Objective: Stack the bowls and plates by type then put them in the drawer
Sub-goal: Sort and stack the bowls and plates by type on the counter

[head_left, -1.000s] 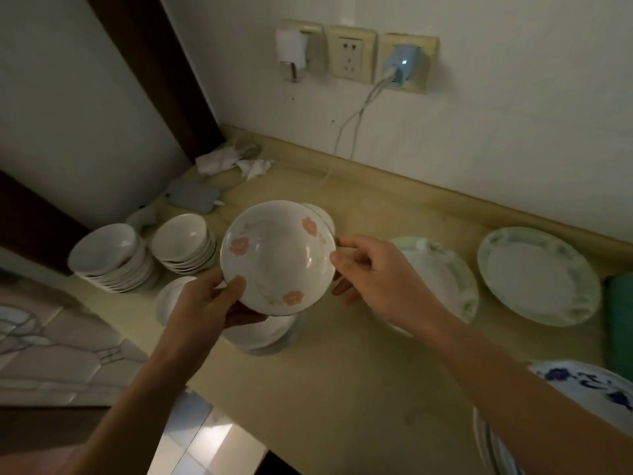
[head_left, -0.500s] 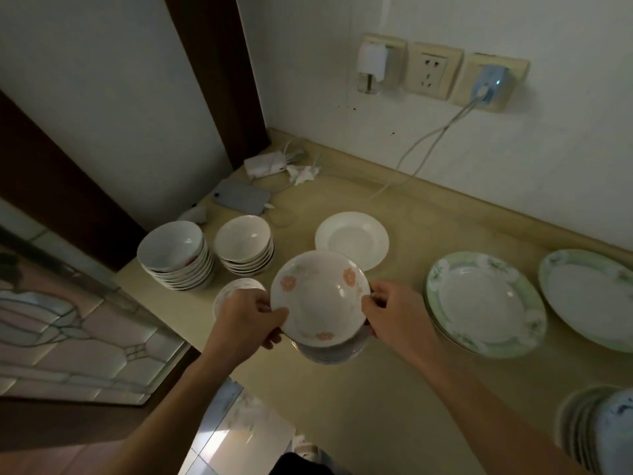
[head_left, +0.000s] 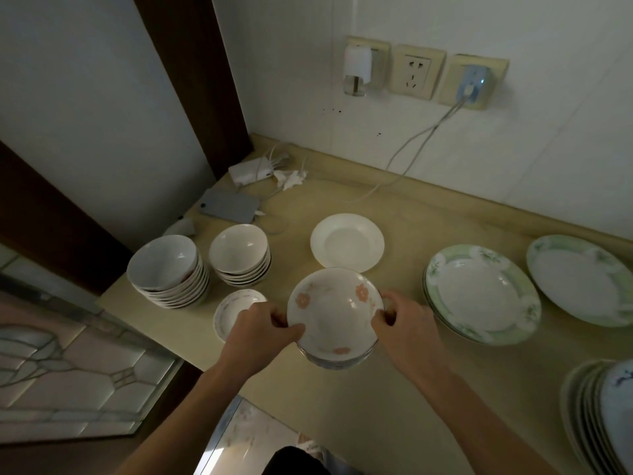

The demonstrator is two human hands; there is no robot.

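- The flowered bowl (head_left: 334, 317) sits on top of a short stack of bowls (head_left: 337, 361) near the front edge of the counter (head_left: 394, 389), with both hands on its rim.
- The left hand (head_left: 255, 332) pinches the rim at 9 o'clock, thumb over the edge and fingers curled under it.
- The right hand (head_left: 404, 323) grips the rim at 3 o'clock, fingers curled around the edge.
- At 9 o'clock from the bowl, partly behind the left hand, a small patterned bowl (head_left: 233, 308) stands alone.
- At 10 o'clock stand two piles of white bowls: the taller pile (head_left: 169, 272) farther left, the shorter pile (head_left: 239, 255) beside it.
- At 12 o'clock lies a plain white plate (head_left: 347, 242).
- At 3 o'clock is a green-rimmed plate (head_left: 481, 293) on another, and a second green-rimmed plate (head_left: 582, 279) beyond it.
- At 4 o'clock, at the picture's edge, is a stack of plates (head_left: 599, 416) with blue marks on top.
- Toward the far corner lie a phone (head_left: 229, 209) and a white charger (head_left: 251, 169); a cable (head_left: 411, 156) runs up to the wall sockets (head_left: 418, 72).
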